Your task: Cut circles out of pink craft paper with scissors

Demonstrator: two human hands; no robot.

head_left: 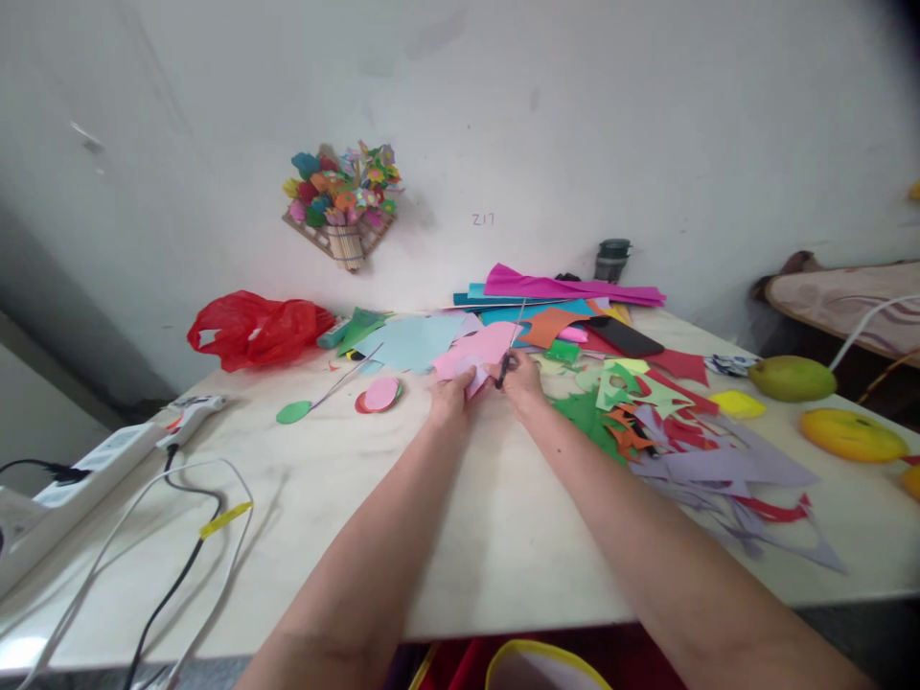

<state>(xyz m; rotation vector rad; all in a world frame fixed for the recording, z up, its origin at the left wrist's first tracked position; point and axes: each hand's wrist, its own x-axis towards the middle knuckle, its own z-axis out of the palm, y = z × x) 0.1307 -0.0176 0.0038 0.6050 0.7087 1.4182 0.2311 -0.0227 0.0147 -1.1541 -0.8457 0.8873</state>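
Between my hands is a sheet of pink felt or paper, with a paler lilac piece lying against it. My left hand pinches the near edge of these pieces. My right hand grips dark-handled scissors, whose blades point away from me beside the pink sheet. How far the blades are apart is too small to tell. Left of my left hand lie a stack of pink and red ovals and a green disc at the end of a thin stick.
Coloured scraps cover the table's right side, near a green mango and a yellow one. Rolled sheets and a black phone lie behind. A red plastic bag, power strip and cables occupy the left.
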